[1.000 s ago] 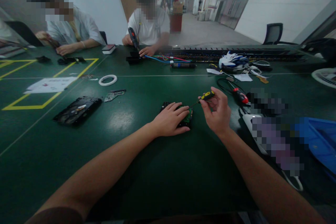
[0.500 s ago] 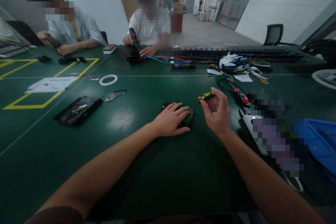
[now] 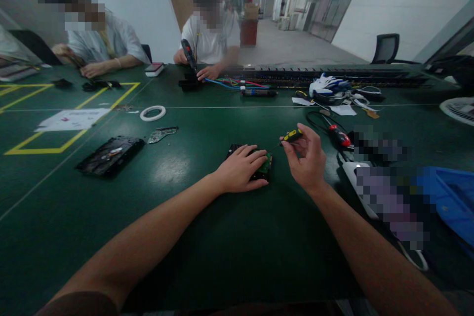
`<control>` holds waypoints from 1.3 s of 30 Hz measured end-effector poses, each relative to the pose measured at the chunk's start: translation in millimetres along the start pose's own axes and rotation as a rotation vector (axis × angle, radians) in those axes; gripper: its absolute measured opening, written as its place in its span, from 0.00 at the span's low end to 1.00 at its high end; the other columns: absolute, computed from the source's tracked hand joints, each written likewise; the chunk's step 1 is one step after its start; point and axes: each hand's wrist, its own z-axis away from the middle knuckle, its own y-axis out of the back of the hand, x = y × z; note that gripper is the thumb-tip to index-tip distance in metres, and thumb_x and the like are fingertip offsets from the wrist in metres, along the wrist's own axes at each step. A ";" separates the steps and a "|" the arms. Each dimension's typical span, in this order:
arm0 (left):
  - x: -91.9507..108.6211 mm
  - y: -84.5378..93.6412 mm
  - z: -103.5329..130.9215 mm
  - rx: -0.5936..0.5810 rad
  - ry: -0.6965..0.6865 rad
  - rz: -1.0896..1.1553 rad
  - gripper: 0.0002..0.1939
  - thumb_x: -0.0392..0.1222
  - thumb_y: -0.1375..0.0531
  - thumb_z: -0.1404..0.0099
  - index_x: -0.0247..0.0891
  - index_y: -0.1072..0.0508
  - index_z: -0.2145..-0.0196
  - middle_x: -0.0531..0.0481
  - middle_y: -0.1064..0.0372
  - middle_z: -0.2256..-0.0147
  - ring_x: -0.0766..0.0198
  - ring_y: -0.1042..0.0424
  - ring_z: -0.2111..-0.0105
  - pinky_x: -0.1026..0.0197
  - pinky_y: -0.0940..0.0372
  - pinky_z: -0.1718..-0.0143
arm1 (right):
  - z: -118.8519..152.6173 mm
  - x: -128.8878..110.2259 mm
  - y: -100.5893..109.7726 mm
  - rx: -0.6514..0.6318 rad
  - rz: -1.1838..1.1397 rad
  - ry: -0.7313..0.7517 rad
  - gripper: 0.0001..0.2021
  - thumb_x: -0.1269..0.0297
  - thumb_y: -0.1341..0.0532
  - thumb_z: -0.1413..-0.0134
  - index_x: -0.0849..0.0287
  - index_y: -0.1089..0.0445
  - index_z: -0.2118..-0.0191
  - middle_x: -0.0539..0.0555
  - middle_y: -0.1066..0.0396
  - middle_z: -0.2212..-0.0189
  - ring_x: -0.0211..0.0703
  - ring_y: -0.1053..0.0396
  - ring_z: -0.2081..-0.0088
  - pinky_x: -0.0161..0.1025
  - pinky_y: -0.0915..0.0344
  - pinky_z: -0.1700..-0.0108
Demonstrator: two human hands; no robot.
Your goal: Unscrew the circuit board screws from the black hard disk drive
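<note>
head view, left hand: your left hand point(image 3: 240, 172) is laid over the drive unit point(image 3: 233, 149), palm down, fingers slightly apart, thumb by the near edge. not clamped round it, as far as this shows.
head view, right hand: your right hand point(image 3: 310, 160) has thumb and fingers closed on the yellow-black screwdriver point(image 3: 292, 135).
driver shaft: points down-left at the board's right side, end right by your left fingertips. can't tell if it's seated in a screw or just near one.
drive unit: on the green table point(image 3: 192, 256), in front of you, mostly under your left hand. green circuit board point(image 3: 265, 167) faces up, its right part showing.
contact: unit looks braced by your palm, my read. pressure and turning can't be judged here.
left side: black casing point(image 3: 111, 156) lies apart from the unit, loose board point(image 3: 162, 134) just beside it, white ring point(image 3: 150, 119) beyond.
right side: red-black tool point(image 3: 338, 136) near your right hand; blue tray point(image 3: 448, 187) farther out.
across: co-worker point(image 3: 222, 34) has a power driver point(image 3: 188, 52) upright-ish over a black part.
</note>
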 end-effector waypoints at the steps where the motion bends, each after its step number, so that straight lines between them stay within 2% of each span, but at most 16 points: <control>1: 0.0 -0.2 0.0 0.000 0.000 -0.003 0.40 0.69 0.48 0.27 0.36 0.38 0.32 0.39 0.41 0.30 0.38 0.46 0.29 0.35 0.49 0.29 | 0.1 0.2 -0.1 -0.001 0.001 0.001 0.30 0.64 0.34 0.35 0.48 0.41 0.31 0.59 0.27 0.42 0.52 0.20 0.52 0.51 0.19 0.49; 7: -0.1 -0.4 -0.1 0.009 0.002 0.003 0.39 0.68 0.47 0.28 0.37 0.37 0.32 0.39 0.41 0.30 0.39 0.46 0.29 0.36 0.49 0.29 | -1.1 -3.3 0.1 -0.024 0.002 0.024 0.29 0.65 0.36 0.34 0.47 0.41 0.30 0.60 0.29 0.39 0.53 0.21 0.50 0.52 0.20 0.48; 15: -1.3 -1.8 0.4 0.018 -0.001 0.013 0.39 0.69 0.47 0.28 0.37 0.37 0.32 0.38 0.41 0.31 0.38 0.46 0.29 0.35 0.49 0.30 | -9.7 -12.7 1.7 -0.134 0.052 0.025 0.30 0.65 0.39 0.32 0.47 0.44 0.28 0.61 0.31 0.36 0.54 0.21 0.48 0.53 0.20 0.47; 22: -2.5 -3.7 1.1 0.027 -0.002 0.014 0.39 0.69 0.48 0.27 0.38 0.37 0.32 0.39 0.41 0.31 0.38 0.46 0.29 0.35 0.48 0.30 | -16.8 -17.3 1.7 -0.200 0.035 0.016 0.30 0.67 0.40 0.31 0.47 0.45 0.28 0.59 0.29 0.39 0.52 0.22 0.48 0.51 0.22 0.44; 30: -1.8 -2.0 1.2 0.026 -0.003 0.008 0.39 0.69 0.48 0.27 0.37 0.37 0.32 0.38 0.40 0.31 0.39 0.45 0.29 0.35 0.48 0.30 | -23.1 -18.5 -0.8 -0.124 0.156 0.089 0.24 0.61 0.35 0.34 0.49 0.38 0.36 0.59 0.29 0.45 0.50 0.23 0.56 0.50 0.20 0.56; 36: -1.7 -1.4 1.2 0.021 -0.001 0.012 0.39 0.69 0.48 0.27 0.36 0.37 0.32 0.38 0.40 0.31 0.38 0.45 0.29 0.35 0.48 0.30 | -27.8 -27.5 3.6 -0.133 0.269 0.100 0.23 0.59 0.35 0.33 0.50 0.39 0.37 0.58 0.29 0.50 0.48 0.25 0.61 0.50 0.22 0.58; 39: -1.9 -1.3 1.1 0.026 -0.002 0.019 0.40 0.68 0.47 0.28 0.36 0.38 0.32 0.37 0.40 0.31 0.39 0.46 0.29 0.34 0.48 0.30 | -32.0 -34.2 6.8 -0.084 0.349 0.131 0.18 0.58 0.36 0.32 0.52 0.35 0.41 0.56 0.28 0.56 0.46 0.28 0.65 0.50 0.25 0.55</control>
